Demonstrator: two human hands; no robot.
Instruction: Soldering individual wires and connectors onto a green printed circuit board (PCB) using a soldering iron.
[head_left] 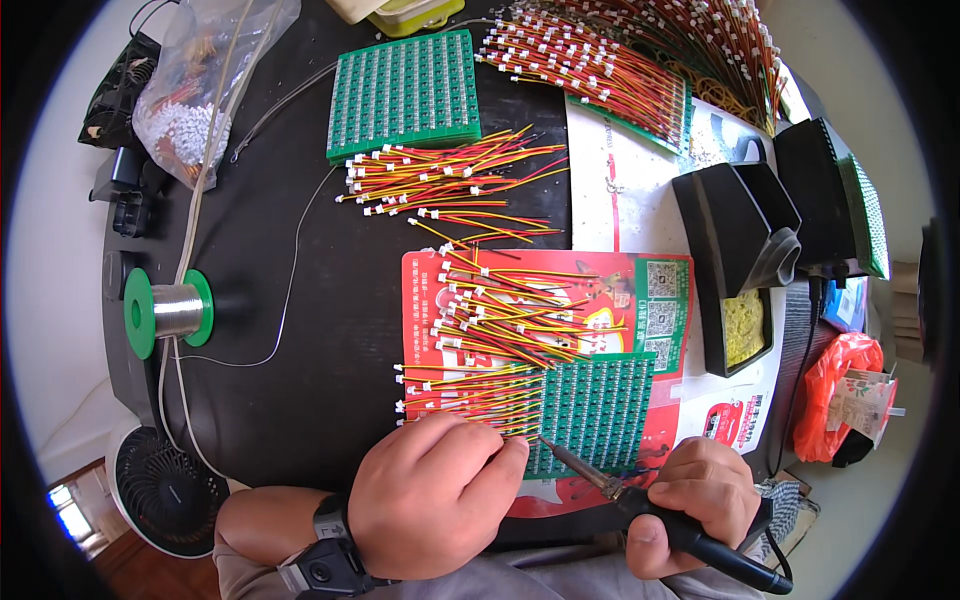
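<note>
A green circuit board panel point(598, 410) with rows of small pads lies in front of me. Red, yellow and black wires with white plugs point(470, 385) stick out from its left edge. My left hand point(435, 495) is closed at the panel's lower left edge, its fingertips pinching a wire; the hand covers most of that wire. In my right hand point(705, 500) is a black-handled soldering iron point(690, 530). Its tip points left, at the panel's edge close to my left fingertips. Loose plug wires point(510, 310) lie just beyond the panel.
A solder spool point(175, 310) stands at left, above a black fan point(168, 490). Stacked green panels point(403, 95) and more wire bundles point(600, 70) lie at the back. On the right are a black iron stand point(735, 220) with yellow sponge point(745, 328) and a red bag point(835, 390).
</note>
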